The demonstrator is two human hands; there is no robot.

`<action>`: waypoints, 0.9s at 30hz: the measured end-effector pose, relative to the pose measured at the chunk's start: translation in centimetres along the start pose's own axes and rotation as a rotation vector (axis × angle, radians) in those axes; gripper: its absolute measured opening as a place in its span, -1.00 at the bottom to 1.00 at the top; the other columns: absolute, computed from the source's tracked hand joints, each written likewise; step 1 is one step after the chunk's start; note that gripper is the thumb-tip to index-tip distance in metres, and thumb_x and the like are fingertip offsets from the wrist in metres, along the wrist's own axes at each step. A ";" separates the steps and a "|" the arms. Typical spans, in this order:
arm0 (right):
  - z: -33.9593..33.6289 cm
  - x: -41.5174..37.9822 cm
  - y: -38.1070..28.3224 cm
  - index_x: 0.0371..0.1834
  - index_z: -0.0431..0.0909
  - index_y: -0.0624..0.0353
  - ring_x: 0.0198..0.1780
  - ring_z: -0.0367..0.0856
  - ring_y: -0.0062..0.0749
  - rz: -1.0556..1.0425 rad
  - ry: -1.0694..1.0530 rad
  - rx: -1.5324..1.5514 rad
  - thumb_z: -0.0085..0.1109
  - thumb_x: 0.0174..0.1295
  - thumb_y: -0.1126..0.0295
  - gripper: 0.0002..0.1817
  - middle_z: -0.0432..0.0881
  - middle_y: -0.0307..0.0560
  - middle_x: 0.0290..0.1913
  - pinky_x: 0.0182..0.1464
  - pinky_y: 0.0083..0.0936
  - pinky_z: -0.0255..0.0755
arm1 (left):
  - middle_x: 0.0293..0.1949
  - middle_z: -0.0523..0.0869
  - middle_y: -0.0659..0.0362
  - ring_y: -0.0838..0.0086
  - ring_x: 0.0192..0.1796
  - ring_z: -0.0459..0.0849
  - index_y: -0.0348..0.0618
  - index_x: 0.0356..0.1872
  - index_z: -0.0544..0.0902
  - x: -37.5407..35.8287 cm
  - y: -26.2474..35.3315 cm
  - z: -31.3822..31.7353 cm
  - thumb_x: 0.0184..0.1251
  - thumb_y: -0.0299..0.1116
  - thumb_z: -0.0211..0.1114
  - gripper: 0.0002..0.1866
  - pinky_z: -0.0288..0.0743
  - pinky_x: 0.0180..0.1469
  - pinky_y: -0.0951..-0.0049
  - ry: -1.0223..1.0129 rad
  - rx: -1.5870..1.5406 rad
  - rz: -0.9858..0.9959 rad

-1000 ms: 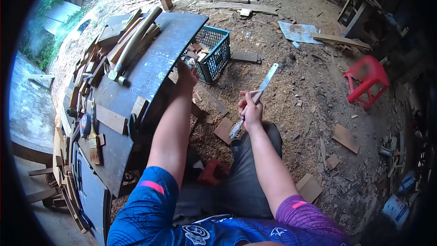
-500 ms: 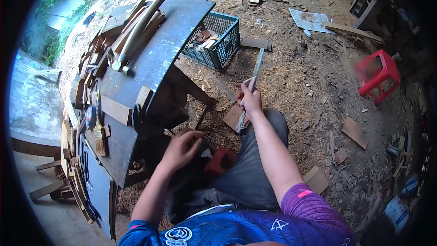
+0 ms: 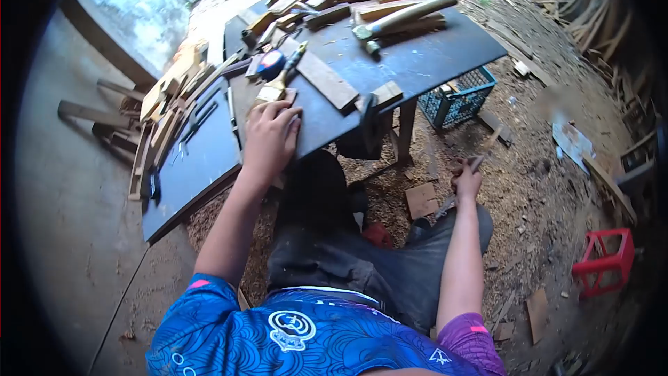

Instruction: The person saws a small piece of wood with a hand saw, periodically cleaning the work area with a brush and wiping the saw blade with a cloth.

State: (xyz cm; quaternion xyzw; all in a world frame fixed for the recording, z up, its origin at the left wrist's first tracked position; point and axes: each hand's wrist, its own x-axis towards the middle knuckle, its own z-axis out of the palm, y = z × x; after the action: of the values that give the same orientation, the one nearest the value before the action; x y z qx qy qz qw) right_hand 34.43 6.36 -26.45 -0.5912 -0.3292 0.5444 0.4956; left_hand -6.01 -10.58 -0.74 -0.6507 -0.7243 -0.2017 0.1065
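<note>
My left hand (image 3: 270,136) is over the near edge of the dark table, its fingers loosely bent and slightly apart at the bristle end of a paintbrush (image 3: 273,90). No firm grip on the brush shows. Beside the brush lie a blue-and-red round tape measure (image 3: 271,65) and a flat wooden board (image 3: 320,76). Low on the right, above my knee, my right hand (image 3: 468,181) is closed around a long, narrow metal tool (image 3: 477,162). Its exact kind is too blurred to tell.
Wood offcuts and a hammer (image 3: 400,21) lie on the table (image 3: 445,49). A green plastic crate (image 3: 456,101) stands beyond its right edge. A red stool (image 3: 605,264) is at far right. Wood shavings and scraps cover the ground.
My view has turned left toward the table. My left hand has moved from above my lap to the paintbrush. My right hand still grips the metal tool, held low.
</note>
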 end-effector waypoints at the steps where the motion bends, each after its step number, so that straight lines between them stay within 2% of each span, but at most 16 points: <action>1: -0.5 -0.4 -0.5 -0.06 0.71 0.19 -0.66 0.43 -0.56 0.001 -0.023 0.028 0.13 0.57 0.21 -0.72 0.58 -0.24 -0.50 -0.60 -0.55 0.27 | 0.22 0.68 -0.03 0.03 0.32 0.55 -0.08 0.15 0.76 -0.1 -0.1 -0.5 0.42 -0.26 0.38 -0.67 0.38 0.41 0.10 0.028 -0.086 -0.035; 3: -0.9 -1.2 -1.3 -0.01 0.66 0.21 -0.67 0.40 -0.58 0.007 -0.020 0.013 0.10 0.59 0.20 -0.71 0.55 -0.24 -0.51 -0.63 -0.58 0.22 | 0.19 0.69 -0.02 0.04 0.30 0.58 -0.10 0.16 0.74 -0.1 -0.6 -1.4 0.39 -0.25 0.42 -0.63 0.42 0.39 0.12 0.058 -0.175 -0.073; 5: -1.2 -1.9 -1.9 0.01 0.65 0.22 -0.67 0.40 -0.59 0.034 -0.021 0.032 0.09 0.60 0.20 -0.71 0.55 -0.23 -0.51 -0.63 -0.59 0.20 | 0.15 0.73 -0.08 0.01 0.26 0.64 -0.14 0.25 0.68 0.3 -1.2 -1.9 0.33 -0.19 0.48 -0.49 0.44 0.38 0.14 0.252 0.122 -0.161; 6: -1.3 -1.9 -1.9 0.01 0.64 0.22 -0.68 0.40 -0.59 0.034 -0.007 0.051 0.09 0.60 0.20 -0.70 0.55 -0.23 -0.51 -0.63 -0.59 0.19 | 0.15 0.73 -0.08 0.01 0.26 0.64 -0.14 0.25 0.68 0.7 -2.6 -1.7 0.33 -0.19 0.48 -0.49 0.44 0.38 0.14 0.252 0.118 -0.169; 8: -1.6 -1.8 -2.0 0.02 0.64 0.22 -0.68 0.39 -0.59 0.027 0.002 0.058 0.09 0.60 0.20 -0.70 0.54 -0.23 -0.51 -0.63 -0.59 0.19 | 0.15 0.73 -0.14 -0.01 0.26 0.66 -0.19 0.33 0.60 1.1 -6.0 -0.9 0.27 -0.16 0.54 -0.37 0.47 0.36 0.15 -0.007 -0.071 -0.281; 9: -1.6 -1.9 -2.1 0.01 0.64 0.22 -0.68 0.39 -0.59 0.034 0.014 0.032 0.09 0.59 0.20 -0.71 0.54 -0.22 -0.51 -0.63 -0.59 0.19 | 0.15 0.74 -0.18 -0.04 0.24 0.67 -0.22 0.34 0.59 1.5 -5.6 -2.1 0.28 -0.17 0.53 -0.36 0.47 0.35 0.11 -0.029 -0.090 -0.290; 12: -1.8 -1.8 -1.7 0.00 0.64 0.22 -0.68 0.41 -0.58 0.026 0.012 0.018 0.10 0.59 0.21 -0.71 0.54 -0.21 -0.52 -0.64 -0.57 0.19 | 0.20 0.71 -0.10 -0.02 0.31 0.61 -0.22 0.33 0.60 2.5 -8.2 -2.1 0.27 -0.22 0.52 -0.38 0.43 0.40 0.18 0.099 0.003 -0.150; 13: -1.6 -2.1 -1.9 0.00 0.64 0.22 -0.68 0.41 -0.57 0.032 0.009 0.017 0.10 0.59 0.21 -0.71 0.55 -0.21 -0.51 -0.64 -0.56 0.19 | 0.35 0.62 0.00 0.05 0.43 0.50 -0.09 0.37 0.59 2.8 -8.7 -1.9 0.27 -0.20 0.51 -0.37 0.37 0.45 0.14 0.084 0.055 -0.148; 14: -1.4 -2.4 -2.2 0.01 0.63 0.22 -0.68 0.42 -0.56 0.037 0.005 0.016 0.09 0.59 0.21 -0.71 0.55 -0.20 -0.51 -0.64 -0.55 0.19 | 0.35 0.62 0.00 0.05 0.43 0.50 -0.09 0.37 0.59 2.6 -8.6 -1.4 0.27 -0.20 0.51 -0.37 0.37 0.45 0.14 0.085 0.051 -0.153; 16: -1.4 -2.0 -1.9 0.02 0.63 0.22 -0.68 0.42 -0.56 0.018 -0.004 0.008 0.09 0.59 0.21 -0.71 0.55 -0.20 -0.51 -0.65 -0.55 0.18 | 0.48 0.50 0.10 0.12 0.55 0.36 0.07 0.43 0.56 2.9 -6.8 -0.8 0.31 -0.19 0.48 -0.36 0.22 0.53 -0.06 0.090 0.186 -0.106; 17: -1.3 -2.1 -2.0 0.03 0.63 0.21 -0.68 0.42 -0.56 0.032 -0.009 -0.001 0.08 0.59 0.21 -0.72 0.55 -0.20 -0.51 -0.65 -0.55 0.18 | 0.58 0.38 0.18 0.17 0.65 0.20 0.22 0.47 0.53 2.9 -5.7 -0.9 0.38 -0.17 0.40 -0.39 -0.01 0.57 -0.29 -0.060 0.151 -0.092; 18: -1.2 -2.2 -2.1 0.04 0.62 0.21 -0.69 0.41 -0.56 0.046 -0.013 -0.011 0.07 0.59 0.22 -0.72 0.55 -0.20 -0.51 -0.65 -0.56 0.17 | 0.62 0.33 0.26 0.15 0.68 0.14 0.25 0.48 0.53 2.9 -5.0 -0.5 0.46 -0.19 0.31 -0.44 -0.15 0.58 -0.38 -0.170 0.157 -0.055; 20: -0.9 -2.3 -2.3 0.04 0.62 0.21 -0.68 0.41 -0.57 0.041 -0.016 -0.036 0.06 0.60 0.23 -0.72 0.55 -0.20 -0.51 -0.65 -0.57 0.16 | 0.66 0.27 0.31 0.17 0.70 0.09 0.30 0.49 0.52 3.0 -4.5 0.8 0.54 -0.21 0.22 -0.48 -0.18 0.59 -0.37 -0.246 0.159 -0.052; 24: -1.1 -2.0 -1.7 0.03 0.62 0.21 -0.69 0.40 -0.58 0.019 -0.022 -0.035 0.05 0.61 0.22 -0.72 0.55 -0.20 -0.51 -0.66 -0.58 0.15 | 0.53 0.40 0.22 0.17 0.65 0.17 0.19 0.38 0.59 3.0 -4.2 -0.1 0.59 -0.18 0.19 -0.60 -0.09 0.55 -0.32 -0.213 0.120 -0.017; 25: -1.3 -1.7 -1.4 0.02 0.63 0.21 -0.69 0.40 -0.56 0.012 -0.027 -0.025 0.08 0.59 0.19 -0.70 0.53 -0.21 -0.51 -0.67 -0.56 0.15 | 0.42 0.44 0.13 0.14 0.59 0.23 0.09 0.26 0.63 2.8 -4.8 0.6 0.54 -0.13 0.25 -0.64 -0.04 0.54 -0.25 -0.133 0.119 0.037; 27: -1.3 -1.5 -1.1 0.03 0.65 0.23 -0.70 0.40 -0.54 -0.003 -0.011 -0.007 0.12 0.58 0.17 -0.67 0.51 -0.22 -0.52 -0.67 -0.53 0.14 | 0.40 0.44 0.10 0.13 0.58 0.24 0.07 0.21 0.63 2.5 -4.9 1.1 0.50 -0.15 0.30 -0.66 -0.02 0.54 -0.22 -0.041 0.077 0.108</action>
State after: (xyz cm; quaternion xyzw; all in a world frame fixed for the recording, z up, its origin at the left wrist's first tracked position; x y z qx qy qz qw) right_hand 35.61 5.00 -25.01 -0.5894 -0.3350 0.5458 0.4925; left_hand -11.09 -8.18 -1.47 -0.6882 -0.6974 -0.1545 0.1273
